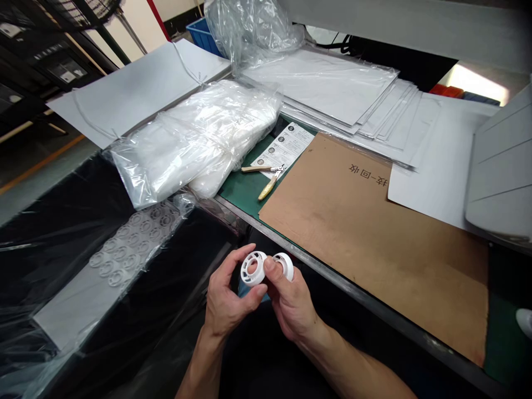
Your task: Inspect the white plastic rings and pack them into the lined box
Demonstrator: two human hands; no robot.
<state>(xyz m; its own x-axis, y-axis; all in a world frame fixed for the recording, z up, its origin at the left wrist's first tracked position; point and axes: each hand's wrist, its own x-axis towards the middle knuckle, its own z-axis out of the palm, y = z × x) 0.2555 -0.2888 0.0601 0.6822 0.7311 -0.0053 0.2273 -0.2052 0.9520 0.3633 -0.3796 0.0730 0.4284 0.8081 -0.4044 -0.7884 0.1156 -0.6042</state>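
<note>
My left hand (226, 299) grips a white ring (253, 268) by its edge between thumb and fingers; slots show around the ring's centre hole. Beside it, my right hand (293, 302) holds a second white ring (285, 266), its thumb lying across the front and covering part of it. The two rings are close together; whether they touch is hard to tell. Both hands are in front of the table's near edge, over my lap. Pliers (271, 178) with yellowish handles lie spread on the green table surface (243, 191), partly on a printed sheet (286, 145).
Brown cardboard (374, 249) covers much of the table. Behind it lie stacked white sheets (324, 83) and plastic bags (191, 138). At left, a box lined with black plastic (75, 216) holds a clear tray of round pockets (133, 238).
</note>
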